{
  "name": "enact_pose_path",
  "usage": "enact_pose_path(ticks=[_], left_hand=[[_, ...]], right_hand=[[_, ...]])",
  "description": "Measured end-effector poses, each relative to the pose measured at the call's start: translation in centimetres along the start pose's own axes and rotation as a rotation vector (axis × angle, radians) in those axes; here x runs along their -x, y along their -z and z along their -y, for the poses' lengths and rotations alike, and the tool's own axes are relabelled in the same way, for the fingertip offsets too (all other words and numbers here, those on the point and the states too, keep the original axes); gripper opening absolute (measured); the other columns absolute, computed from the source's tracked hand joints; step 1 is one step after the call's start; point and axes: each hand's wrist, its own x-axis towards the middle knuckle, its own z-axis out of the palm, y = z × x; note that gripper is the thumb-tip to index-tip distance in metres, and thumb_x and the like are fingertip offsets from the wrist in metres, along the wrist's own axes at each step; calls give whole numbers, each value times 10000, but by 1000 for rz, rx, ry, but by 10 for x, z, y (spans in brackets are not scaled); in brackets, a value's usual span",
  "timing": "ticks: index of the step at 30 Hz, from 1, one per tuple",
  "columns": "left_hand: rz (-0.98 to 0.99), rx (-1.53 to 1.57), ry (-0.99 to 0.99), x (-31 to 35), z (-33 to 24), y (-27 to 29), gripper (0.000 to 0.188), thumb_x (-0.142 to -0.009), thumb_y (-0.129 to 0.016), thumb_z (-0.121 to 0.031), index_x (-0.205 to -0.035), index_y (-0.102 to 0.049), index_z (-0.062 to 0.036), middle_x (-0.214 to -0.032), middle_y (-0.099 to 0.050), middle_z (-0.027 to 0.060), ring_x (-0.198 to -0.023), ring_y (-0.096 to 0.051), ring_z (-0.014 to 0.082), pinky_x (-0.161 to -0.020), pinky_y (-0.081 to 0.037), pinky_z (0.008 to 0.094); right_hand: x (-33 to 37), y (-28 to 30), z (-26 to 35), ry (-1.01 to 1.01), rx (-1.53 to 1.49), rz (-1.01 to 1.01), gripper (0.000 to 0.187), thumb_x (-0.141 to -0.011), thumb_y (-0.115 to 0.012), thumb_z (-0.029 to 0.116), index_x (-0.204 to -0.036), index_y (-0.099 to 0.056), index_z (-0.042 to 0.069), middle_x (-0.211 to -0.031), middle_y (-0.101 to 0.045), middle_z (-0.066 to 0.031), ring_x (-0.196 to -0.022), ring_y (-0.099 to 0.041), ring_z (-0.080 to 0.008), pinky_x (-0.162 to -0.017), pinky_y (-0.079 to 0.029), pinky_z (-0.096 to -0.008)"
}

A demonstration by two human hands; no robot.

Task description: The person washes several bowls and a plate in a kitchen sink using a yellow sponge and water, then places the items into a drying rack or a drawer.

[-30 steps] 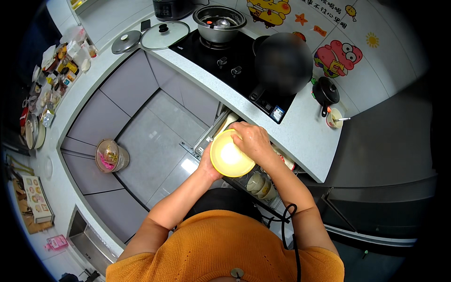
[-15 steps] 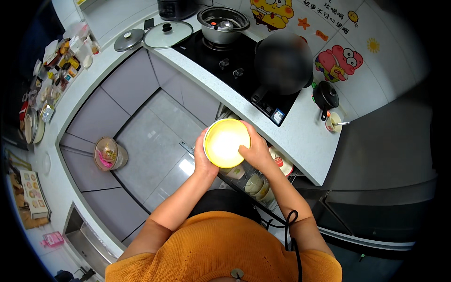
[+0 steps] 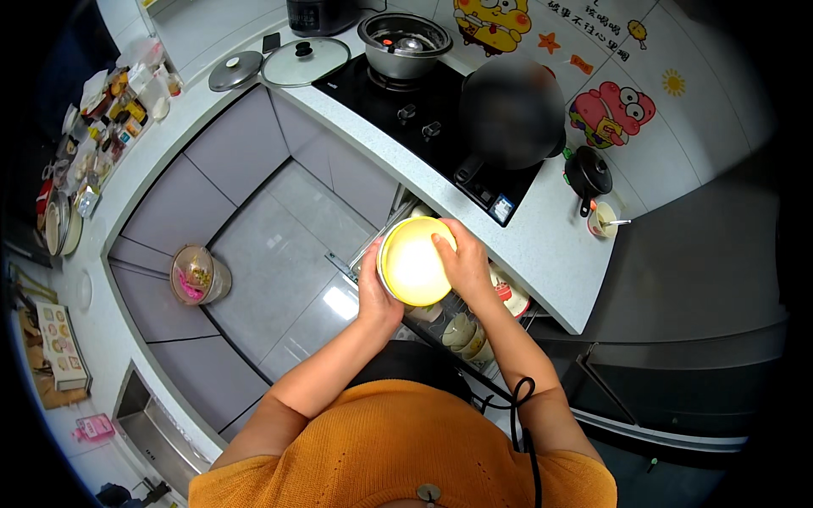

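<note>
A round yellow bowl (image 3: 415, 271), glaring bright inside, is held between my two hands above an open drawer (image 3: 432, 337). My left hand (image 3: 378, 296) wraps its left side, the fingers curled round the outer wall. From the right, my right hand (image 3: 466, 262) grips the rim with the thumb over the edge. A paler edge shows along the bowl's left side; whether a second bowl is nested there I cannot tell. In the drawer beneath lie several bowls (image 3: 461, 332) and a red-and-white dish (image 3: 511, 296), partly hidden by my right arm.
Ahead is a black cooktop (image 3: 406, 110) with a steel pot (image 3: 405, 59) and a dark wok (image 3: 511, 114). Glass lid (image 3: 296, 66) and small black pan (image 3: 588, 173) rest on the counter (image 3: 542, 262). A bin (image 3: 196, 275) stands on the floor; bottles crowd the left counter.
Both hands and the bowl have shifted slightly right and a little nearer me. The right thumb sits higher on the rim, and the bowl appears turned a little.
</note>
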Motion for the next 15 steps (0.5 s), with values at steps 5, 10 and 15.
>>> enact_pose_path(ticks=[5, 10, 15], left_hand=[[91, -58, 369, 11, -20, -13, 383, -879, -418, -378, -1080, -529, -70, -1094, -561, 89, -995, -542, 249, -867, -426, 405], [23, -134, 640, 10, -18, -10, 525, -875, -337, -518, -1160, -495, -107, -1139, -542, 105, -1026, -535, 274, -868, -423, 450], [39, -63, 695, 16, -20, -23, 450, -878, -337, -464, -1129, -513, -135, -1125, -546, 95, -1007, -546, 271, -844, -439, 465]], right_hand=[[-11, 17, -1, 113, 1, 188, 214, -812, -540, 204, -982, -585, 82, -768, -616, -171, -717, -600, -345, -633, -474, -394], [-12, 15, 15, 242, 155, 347, 200, -801, -539, 225, -954, -594, 110, -805, -621, -127, -755, -597, -307, -665, -460, -403], [-10, 9, 22, 235, 302, 335, 233, -794, -551, 257, -939, -587, 78, -905, -611, -118, -787, -587, -321, -692, -457, -405]])
